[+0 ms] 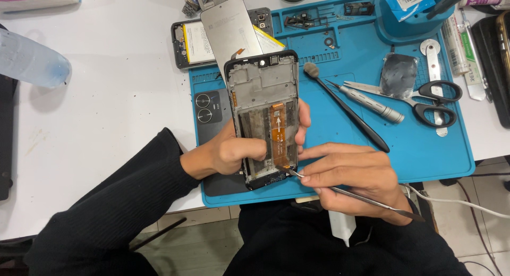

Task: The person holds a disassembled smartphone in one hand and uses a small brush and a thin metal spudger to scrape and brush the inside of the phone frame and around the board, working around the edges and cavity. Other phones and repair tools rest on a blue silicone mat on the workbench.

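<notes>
**Two hands on one phone frame, metal pry tool at its lower edge**

One phone frame (pixel 263 117), held tilted over the blue mat (pixel 345 148). Left hand (pixel 234 154) clamped round its lower left side, thumb across the inside, fingertips showing at the right edge. Right hand (pixel 350 175) pinched shut on one thin metal pry tool (pixel 340 191); tip touches the frame's bottom right corner, by the orange flex cable (pixel 278 132).

Count on the mat: one pair of scissors (pixel 433 103), one screwdriver (pixel 369 103), one black brush (pixel 345 109), one back cover with two camera rings (pixel 207 117). One second opened phone (pixel 194 42) straddles the mat's top edge, a grey panel (pixel 228 29) leaning over it.

Room: bare mat right of the hands; white bench (pixel 117 95) free on the left up to one plastic bottle (pixel 29 61).

Hidden: frame's bottom left under the left hand; the tub (pixel 414 16) and the items at top and right are cut off.
</notes>
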Demonstrator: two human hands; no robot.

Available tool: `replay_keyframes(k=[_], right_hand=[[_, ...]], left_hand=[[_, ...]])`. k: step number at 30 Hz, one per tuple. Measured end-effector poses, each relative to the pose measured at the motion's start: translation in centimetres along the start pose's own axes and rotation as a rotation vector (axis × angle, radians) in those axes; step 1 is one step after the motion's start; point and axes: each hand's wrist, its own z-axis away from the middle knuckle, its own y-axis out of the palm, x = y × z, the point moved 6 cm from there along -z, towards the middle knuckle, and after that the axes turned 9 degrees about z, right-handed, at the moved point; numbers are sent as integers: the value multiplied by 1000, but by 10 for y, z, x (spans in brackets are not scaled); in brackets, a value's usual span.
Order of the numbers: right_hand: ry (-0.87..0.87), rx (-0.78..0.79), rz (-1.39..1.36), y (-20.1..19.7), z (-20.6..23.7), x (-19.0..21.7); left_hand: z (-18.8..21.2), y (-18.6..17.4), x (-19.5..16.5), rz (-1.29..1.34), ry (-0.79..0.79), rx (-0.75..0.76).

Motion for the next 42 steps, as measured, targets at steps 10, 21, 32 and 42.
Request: replay_keyframes(k=[10,21,32,42], right_hand=[[23,-29,0,-3,1,0],[2,-25,-41,-4,0,1],[8,-1,-56,-4,0,0],[34,16,-84,-3,2,-3]], left_hand=[[-1,2,1,22,-2,11],[-1,2,2,31,-5,5],[1,3,1,35,20,9],[1,4,1,41,26,12]])
